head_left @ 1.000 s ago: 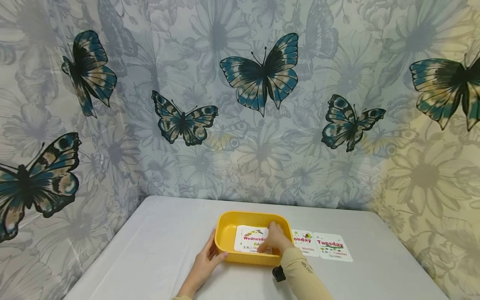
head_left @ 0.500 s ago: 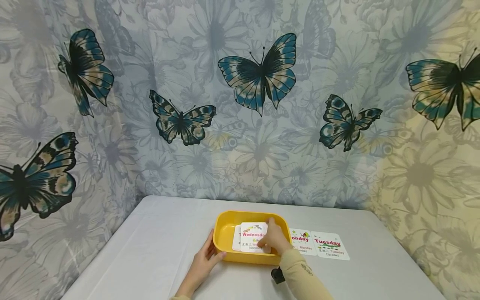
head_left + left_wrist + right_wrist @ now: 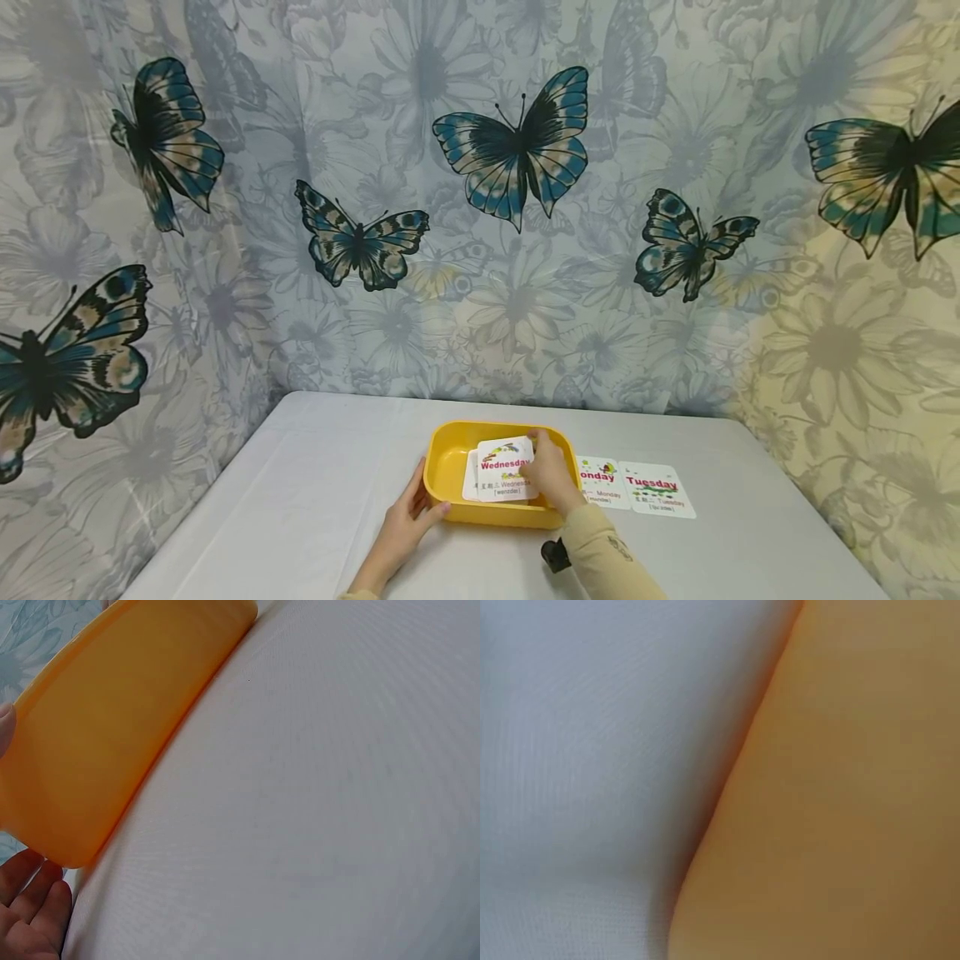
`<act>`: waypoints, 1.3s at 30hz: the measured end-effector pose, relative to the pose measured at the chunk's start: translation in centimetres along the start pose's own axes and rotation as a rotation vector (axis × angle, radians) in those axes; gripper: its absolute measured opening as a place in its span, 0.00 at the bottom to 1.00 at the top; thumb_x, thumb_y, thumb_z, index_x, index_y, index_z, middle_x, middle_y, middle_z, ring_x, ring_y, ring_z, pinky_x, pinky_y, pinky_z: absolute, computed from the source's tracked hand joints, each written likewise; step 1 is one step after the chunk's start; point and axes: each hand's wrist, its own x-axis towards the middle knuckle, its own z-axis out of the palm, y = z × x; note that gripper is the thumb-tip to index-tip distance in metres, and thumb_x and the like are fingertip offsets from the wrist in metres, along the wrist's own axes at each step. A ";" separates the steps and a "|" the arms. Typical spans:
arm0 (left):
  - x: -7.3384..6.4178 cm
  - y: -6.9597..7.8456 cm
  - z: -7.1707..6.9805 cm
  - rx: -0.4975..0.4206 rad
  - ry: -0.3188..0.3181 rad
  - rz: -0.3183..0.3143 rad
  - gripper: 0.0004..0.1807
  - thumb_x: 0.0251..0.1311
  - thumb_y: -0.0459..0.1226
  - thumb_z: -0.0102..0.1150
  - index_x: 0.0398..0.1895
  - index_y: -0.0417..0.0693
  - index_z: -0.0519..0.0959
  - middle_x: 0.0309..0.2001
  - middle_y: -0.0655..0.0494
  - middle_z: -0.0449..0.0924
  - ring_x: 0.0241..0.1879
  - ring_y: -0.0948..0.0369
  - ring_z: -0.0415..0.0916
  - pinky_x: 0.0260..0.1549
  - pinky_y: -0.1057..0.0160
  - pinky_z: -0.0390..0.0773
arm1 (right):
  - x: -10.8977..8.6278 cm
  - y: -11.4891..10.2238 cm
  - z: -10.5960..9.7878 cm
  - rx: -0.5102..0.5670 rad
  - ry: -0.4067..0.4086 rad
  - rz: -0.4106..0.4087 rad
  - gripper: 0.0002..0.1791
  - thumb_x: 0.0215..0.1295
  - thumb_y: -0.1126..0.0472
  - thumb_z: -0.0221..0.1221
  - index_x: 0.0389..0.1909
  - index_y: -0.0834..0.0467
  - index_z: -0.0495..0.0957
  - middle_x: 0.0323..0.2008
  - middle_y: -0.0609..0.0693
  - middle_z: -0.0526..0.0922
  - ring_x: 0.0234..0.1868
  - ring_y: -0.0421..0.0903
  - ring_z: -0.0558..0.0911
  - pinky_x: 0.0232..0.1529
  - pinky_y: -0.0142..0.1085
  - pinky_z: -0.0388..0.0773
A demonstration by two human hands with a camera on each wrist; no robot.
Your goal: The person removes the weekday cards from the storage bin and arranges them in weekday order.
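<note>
A yellow plastic box [image 3: 502, 516] stands on the white table. My left hand [image 3: 401, 525] grips its left end, thumb at the front rim and fingers along the side; the left wrist view shows those fingers [image 3: 34, 896] at the box's corner. Inside the box, my right hand [image 3: 553, 477] pinches the right edge of a white "Wednesday" card [image 3: 498, 478], which is tilted up toward me. Another white card [image 3: 470, 482] shows behind its left edge. In the right wrist view only the box wall [image 3: 840, 795] and tablecloth appear, with the hand hidden.
Right of the box, a "Monday" card [image 3: 606, 493] and a "Tuesday" card [image 3: 660, 490] lie side by side on the white tablecloth [image 3: 300, 483]. A butterfly-patterned curtain [image 3: 517, 333] rises behind the table. A black device [image 3: 556, 555] sits at my right wrist.
My right hand has raised the "Wednesday" card slightly inside the box, so more of its print shows. My left hand keeps its place on the box.
</note>
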 end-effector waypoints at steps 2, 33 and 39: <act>-0.3 0.8 0.0 0.000 -0.005 -0.001 0.45 0.57 0.39 0.63 0.73 0.47 0.48 0.66 0.37 0.57 0.64 0.46 0.57 0.61 0.51 0.59 | -0.1 -0.1 -0.1 0.010 0.008 -0.008 0.31 0.48 0.77 0.64 0.55 0.67 0.66 0.45 0.63 0.75 0.41 0.53 0.75 0.43 0.44 0.77; -0.3 1.4 -0.4 0.017 -0.011 0.016 0.45 0.57 0.39 0.63 0.72 0.47 0.48 0.66 0.37 0.56 0.64 0.46 0.57 0.61 0.52 0.59 | -3.2 3.6 -9.6 0.380 0.099 0.011 0.33 0.64 0.69 0.54 0.68 0.61 0.53 0.53 0.63 0.66 0.50 0.57 0.74 0.38 0.33 0.78; 0.1 0.3 -0.4 0.020 -0.007 0.018 0.45 0.57 0.39 0.63 0.73 0.47 0.48 0.67 0.39 0.55 0.64 0.47 0.56 0.61 0.52 0.59 | -3.4 6.5 -12.7 0.435 0.120 0.095 0.36 0.65 0.67 0.52 0.71 0.63 0.46 0.57 0.64 0.62 0.38 0.41 0.75 0.33 0.29 0.77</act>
